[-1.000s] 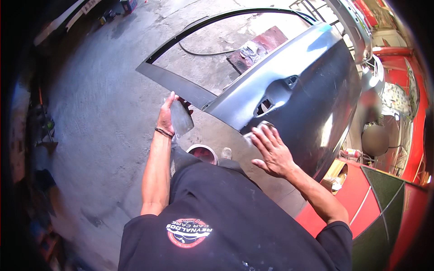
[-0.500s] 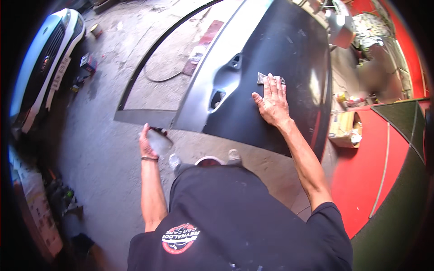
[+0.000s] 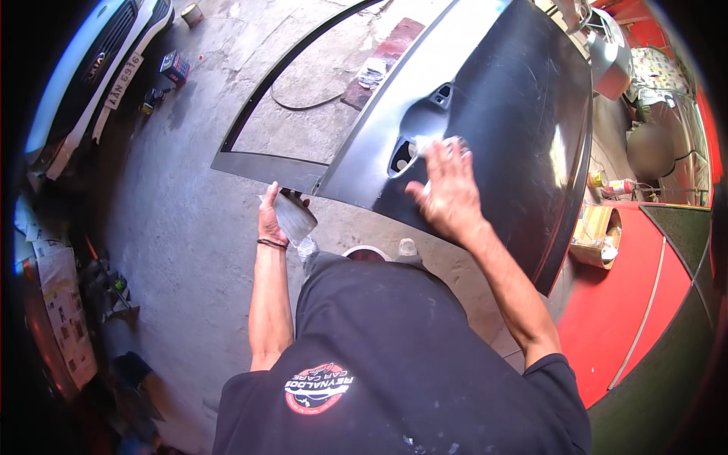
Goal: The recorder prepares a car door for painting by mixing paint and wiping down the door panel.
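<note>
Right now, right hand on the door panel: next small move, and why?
Probably a short stroke across the panel beside the handle recess. The right hand presses a pale pad flat on the grey car door there; the left hand holds a flat grey sheet off the door.

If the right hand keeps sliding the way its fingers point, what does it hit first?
The right hand lies flat on the dark car door panel, fingers pointing up-left. Going on, it would likely reach the door-handle recess just beyond its fingertips; depth is hard to judge.
</note>
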Action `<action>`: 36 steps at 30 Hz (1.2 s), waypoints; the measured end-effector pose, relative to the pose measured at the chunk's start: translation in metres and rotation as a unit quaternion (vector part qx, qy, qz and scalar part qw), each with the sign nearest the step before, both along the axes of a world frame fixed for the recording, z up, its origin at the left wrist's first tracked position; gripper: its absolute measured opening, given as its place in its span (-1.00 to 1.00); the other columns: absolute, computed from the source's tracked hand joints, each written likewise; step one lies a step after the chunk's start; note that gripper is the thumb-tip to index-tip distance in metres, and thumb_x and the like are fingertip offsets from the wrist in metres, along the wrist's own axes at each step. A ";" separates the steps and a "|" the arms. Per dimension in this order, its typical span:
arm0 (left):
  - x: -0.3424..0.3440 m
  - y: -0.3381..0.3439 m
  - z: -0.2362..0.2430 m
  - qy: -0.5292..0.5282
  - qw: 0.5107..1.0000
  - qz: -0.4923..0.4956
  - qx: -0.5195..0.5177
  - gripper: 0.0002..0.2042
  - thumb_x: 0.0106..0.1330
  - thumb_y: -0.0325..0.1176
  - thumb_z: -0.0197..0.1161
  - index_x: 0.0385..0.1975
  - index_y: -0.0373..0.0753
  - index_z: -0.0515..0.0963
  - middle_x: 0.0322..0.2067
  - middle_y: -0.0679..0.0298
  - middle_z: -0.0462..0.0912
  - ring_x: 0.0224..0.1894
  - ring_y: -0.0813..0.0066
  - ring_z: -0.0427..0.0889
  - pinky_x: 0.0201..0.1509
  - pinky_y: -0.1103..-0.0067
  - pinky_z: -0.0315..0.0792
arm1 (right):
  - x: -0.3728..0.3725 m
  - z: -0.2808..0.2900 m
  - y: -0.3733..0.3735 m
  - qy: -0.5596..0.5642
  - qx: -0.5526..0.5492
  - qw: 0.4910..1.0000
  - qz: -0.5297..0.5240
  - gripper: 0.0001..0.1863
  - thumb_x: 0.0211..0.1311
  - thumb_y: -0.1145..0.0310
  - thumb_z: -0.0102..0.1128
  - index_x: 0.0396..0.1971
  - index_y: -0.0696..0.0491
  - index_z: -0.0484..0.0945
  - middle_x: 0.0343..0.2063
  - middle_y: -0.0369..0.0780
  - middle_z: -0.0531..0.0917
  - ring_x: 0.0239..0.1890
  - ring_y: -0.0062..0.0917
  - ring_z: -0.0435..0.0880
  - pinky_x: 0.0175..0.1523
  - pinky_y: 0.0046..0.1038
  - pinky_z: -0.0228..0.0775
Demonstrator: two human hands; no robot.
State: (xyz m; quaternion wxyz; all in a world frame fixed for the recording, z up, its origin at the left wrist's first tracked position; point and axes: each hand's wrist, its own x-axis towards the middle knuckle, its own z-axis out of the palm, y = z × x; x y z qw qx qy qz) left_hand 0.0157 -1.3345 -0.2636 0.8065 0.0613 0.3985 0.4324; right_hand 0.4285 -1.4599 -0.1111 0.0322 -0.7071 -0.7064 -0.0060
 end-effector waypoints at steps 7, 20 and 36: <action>-0.017 -0.018 0.034 0.056 0.996 -0.068 -0.008 -0.42 0.80 0.08 0.32 0.55 -0.23 0.58 0.40 0.10 0.75 0.37 0.11 0.76 0.44 0.01 0.73 | 0.086 0.023 -0.043 -0.030 -0.005 0.999 -0.026 0.03 0.81 -0.43 -0.01 0.85 0.12 0.26 0.88 0.02 0.20 0.94 0.08 0.01 0.92 0.33 -0.17; 0.213 -0.072 0.291 -0.124 0.876 -0.346 0.312 -0.16 0.97 0.24 -0.31 0.89 -0.41 0.11 0.77 -0.16 0.41 0.86 0.05 0.30 0.92 0.15 0.16 | 0.022 0.159 -0.119 0.606 0.054 0.776 -0.166 -0.25 0.71 -0.18 0.50 0.45 0.21 0.70 0.18 -0.15 0.87 0.29 -0.39 0.84 0.45 -0.30 0.65; 0.466 -0.183 0.160 0.603 0.332 -0.339 0.642 -0.10 0.82 0.23 0.10 0.85 -0.39 0.16 0.84 -0.38 0.08 0.88 -0.57 -0.05 0.89 -0.32 -0.20 | 0.328 0.055 -0.391 0.570 0.423 0.526 -0.469 -0.41 0.59 0.17 0.65 0.46 0.12 0.72 0.34 -0.23 0.82 0.36 -0.48 0.75 0.53 -0.28 0.54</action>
